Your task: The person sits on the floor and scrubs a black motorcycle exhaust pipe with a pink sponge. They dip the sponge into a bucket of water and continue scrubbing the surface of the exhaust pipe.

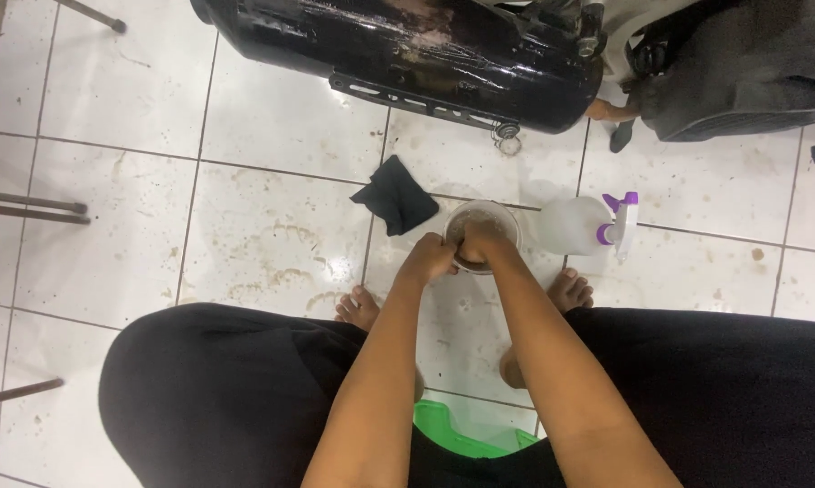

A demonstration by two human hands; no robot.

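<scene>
Both hands meet over a small round clear plastic bowl point(507, 217) of murky brownish water that stands on the white tiled floor point(272, 117), between the person's bare feet. The left hand point(428, 258) is clenched into a fist at the bowl's near-left rim, knuckles up, touching or just over the edge. The right hand point(476, 239) is dipped inside the bowl, fingers curled down into the water; it seems to be gripping something small there, but the thing itself is hidden by the hand, so I cannot tell what it holds.

Just beyond and to the left of the left hand lies a crumpled black cloth point(395, 194), close to the bowl. To the right of the right hand, just beside the bowl, a translucent white spray bottle with a purple trigger head point(577, 223) lies on its side. Further out past both hands, well apart from the bowl, a large glossy black metal tank-shaped body point(407, 54) streaked with dried suds stretches across the floor, with a small coiled metal spring point(508, 137) under its near edge. To the far right of it sits a dark grey padded seat-like piece point(742, 72). Below the forearms, a bright green plastic stool edge point(452, 429) shows between the black-clothed knees.
</scene>
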